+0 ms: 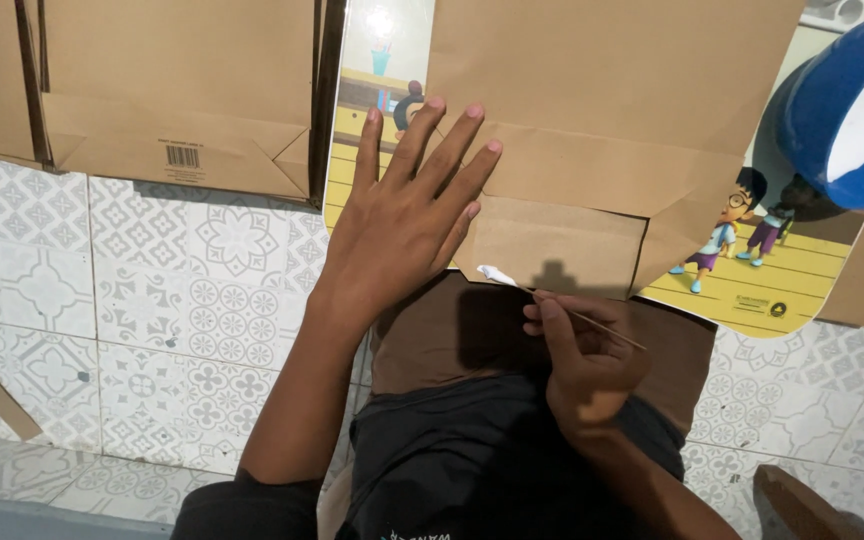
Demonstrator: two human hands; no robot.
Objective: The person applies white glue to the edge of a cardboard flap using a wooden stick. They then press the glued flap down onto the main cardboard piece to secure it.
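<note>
Presently, a thin stick is pinched in the fingers of the right hand, its long axis slanting up-left so the white-daubed tip lies on the folded flap of the brown paper bag. Just left of that tip, the bag is pressed flat under the splayed, released left hand.

Paper bag on cartoon board

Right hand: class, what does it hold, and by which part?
The right hand pinches a thin stick near its bare back end; the white-daubed tip points away.
</note>
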